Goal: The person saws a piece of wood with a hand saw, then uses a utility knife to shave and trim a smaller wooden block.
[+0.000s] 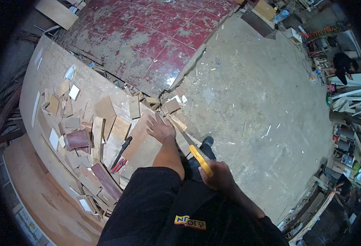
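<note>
My left hand (161, 128) lies flat with its fingers spread on a brown board (141, 133) at the edge of the worktable. To its right, my right hand (218, 177) is wrapped round the yellow handle of a hand saw (201, 160). The saw's blade runs up and left from the handle, beside the board's edge and close to my left hand; its far end is hard to make out. Left of the board lie a black-handled tool (124, 148) and a tool with red handles (119, 165).
Wood offcuts (77, 139) cover much of the worktable (51, 82). Below are a concrete floor (250, 115) with scraps and red tiles (147, 37). My shoe (208, 141) shows beside the saw. Another person (343, 65) is at the far right, near stacked wood strips (352, 98).
</note>
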The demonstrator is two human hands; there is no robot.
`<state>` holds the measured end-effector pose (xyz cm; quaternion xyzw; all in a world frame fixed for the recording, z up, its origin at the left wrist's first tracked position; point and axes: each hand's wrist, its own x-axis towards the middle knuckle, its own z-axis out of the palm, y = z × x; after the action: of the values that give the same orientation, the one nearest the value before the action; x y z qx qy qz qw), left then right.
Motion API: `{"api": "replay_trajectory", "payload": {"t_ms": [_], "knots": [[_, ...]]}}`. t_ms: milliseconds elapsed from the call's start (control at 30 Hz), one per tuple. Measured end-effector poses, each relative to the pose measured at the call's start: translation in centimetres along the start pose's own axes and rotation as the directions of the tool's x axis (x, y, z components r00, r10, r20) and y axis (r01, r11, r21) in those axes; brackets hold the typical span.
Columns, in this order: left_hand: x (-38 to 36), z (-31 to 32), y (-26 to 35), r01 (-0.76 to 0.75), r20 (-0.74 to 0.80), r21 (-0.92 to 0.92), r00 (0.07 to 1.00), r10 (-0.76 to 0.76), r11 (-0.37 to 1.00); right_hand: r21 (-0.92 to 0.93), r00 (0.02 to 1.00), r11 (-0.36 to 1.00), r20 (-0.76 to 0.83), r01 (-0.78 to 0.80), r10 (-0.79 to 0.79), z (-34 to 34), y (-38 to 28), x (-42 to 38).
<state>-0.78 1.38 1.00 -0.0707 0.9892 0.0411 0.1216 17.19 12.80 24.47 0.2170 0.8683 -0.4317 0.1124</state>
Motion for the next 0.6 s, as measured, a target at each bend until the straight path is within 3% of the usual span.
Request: {"api": "replay_trajectory", "payload": {"t_ms": [133,333,600], "knots": [[0.0,-0.2,0.0,-0.005,0.016,-0.005,1.0,0.005,1.0,0.129,0.994,0.987,-0.049,0.1,-0.094,-0.3,0.3,0.9],[0.1,0.2,-0.1,-0.008,0.014,-0.03,1.0,0.008,1.0,0.067,0.986,0.984,-0.006,0.165,-0.165,0.7,1.4,1.7],[-0.1,0.1,0.0,-0.016,-0.007,-0.025,1.0,0.016,1.0,-0.061,0.966,0.97,-0.098,0.234,-0.24,2.7,3.0,2.3]]}}
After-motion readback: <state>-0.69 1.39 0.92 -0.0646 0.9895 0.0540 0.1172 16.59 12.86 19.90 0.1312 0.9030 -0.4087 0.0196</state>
